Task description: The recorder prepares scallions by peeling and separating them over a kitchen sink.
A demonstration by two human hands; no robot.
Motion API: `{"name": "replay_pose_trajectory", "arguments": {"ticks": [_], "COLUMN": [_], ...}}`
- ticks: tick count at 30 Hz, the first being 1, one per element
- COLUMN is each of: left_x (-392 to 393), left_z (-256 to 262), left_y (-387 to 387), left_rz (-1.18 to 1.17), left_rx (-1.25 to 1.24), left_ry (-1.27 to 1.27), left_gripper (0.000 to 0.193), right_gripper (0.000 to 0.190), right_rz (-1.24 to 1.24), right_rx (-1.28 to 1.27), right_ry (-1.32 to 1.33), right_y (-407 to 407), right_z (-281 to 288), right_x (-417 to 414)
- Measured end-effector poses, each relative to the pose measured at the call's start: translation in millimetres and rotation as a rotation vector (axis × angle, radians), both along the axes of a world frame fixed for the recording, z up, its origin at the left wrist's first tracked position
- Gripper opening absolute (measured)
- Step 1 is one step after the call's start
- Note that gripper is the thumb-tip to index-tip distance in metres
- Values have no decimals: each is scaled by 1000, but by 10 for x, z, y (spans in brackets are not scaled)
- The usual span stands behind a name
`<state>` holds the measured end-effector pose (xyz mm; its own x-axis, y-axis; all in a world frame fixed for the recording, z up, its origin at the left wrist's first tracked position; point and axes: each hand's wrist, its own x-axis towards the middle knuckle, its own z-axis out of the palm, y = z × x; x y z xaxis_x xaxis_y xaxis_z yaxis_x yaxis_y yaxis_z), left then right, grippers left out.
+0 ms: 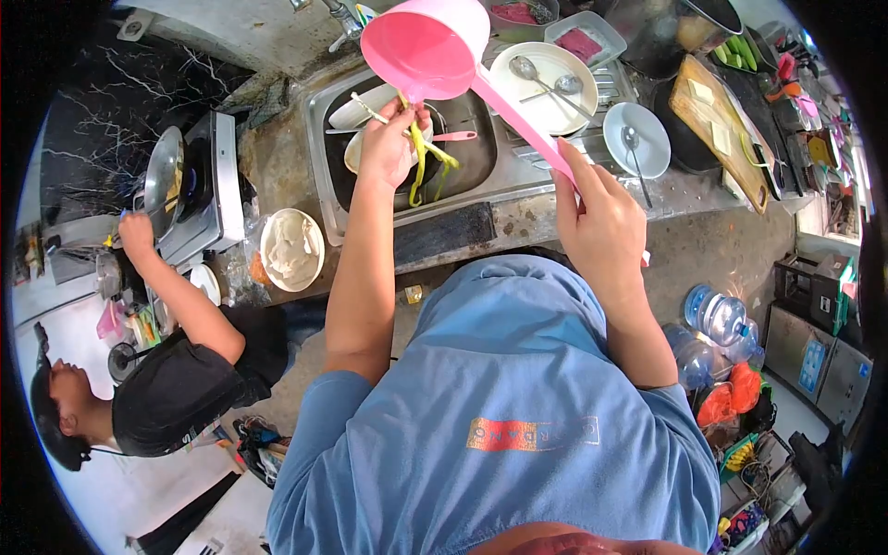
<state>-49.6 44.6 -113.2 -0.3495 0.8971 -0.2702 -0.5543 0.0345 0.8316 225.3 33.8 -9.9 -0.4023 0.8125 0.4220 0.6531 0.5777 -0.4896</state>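
My right hand (pixel 602 215) grips the long handle of a pink plastic dipper (pixel 430 52), tilted above the steel sink (pixel 479 163). At the dipper's lip, my left hand (pixel 392 142) holds thin green and whitish vegetable stalks (pixel 418 149), their ends hanging over the sink. Bowls, dishes and a pink-handled utensil (pixel 456 136) lie in the basin beneath. On the drainboard right of the sink sits a cream plate (pixel 510 73) with spoons on it. Beside that is a white bowl (pixel 635 156) with a spoon.
A co-worker in black (pixel 180 395) reaches toward a frying pan (pixel 165 180) on the stove at left. A bowl of white food (pixel 291 250) stands left of the sink. At right are a wooden cutting board (pixel 721 132) and a knife (pixel 763 163). Water jugs (pixel 718 316) stand on the floor.
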Motion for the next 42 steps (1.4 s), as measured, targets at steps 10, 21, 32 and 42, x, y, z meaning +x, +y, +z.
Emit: {"name": "replay_pose_trajectory", "arguments": {"ticks": [10, 21, 32, 42], "left_x": [77, 180, 153, 98], "left_z": [-5, -77, -166, 48], "left_y": [73, 15, -52, -331], "left_rz": [195, 232, 190, 249], "left_rx": [61, -83, -173, -193], "left_ry": [-4, 96, 324, 309], "left_gripper": [26, 23, 19, 15], "right_gripper": [28, 25, 22, 26], "right_rz": [-3, -27, -44, -446], "right_rx": [33, 59, -27, 212], "right_ry": [-35, -45, -33, 46], "right_y": [-38, -32, -76, 1297], "right_z": [-1, -167, -164, 559], "right_x": [42, 87, 48, 1056]}}
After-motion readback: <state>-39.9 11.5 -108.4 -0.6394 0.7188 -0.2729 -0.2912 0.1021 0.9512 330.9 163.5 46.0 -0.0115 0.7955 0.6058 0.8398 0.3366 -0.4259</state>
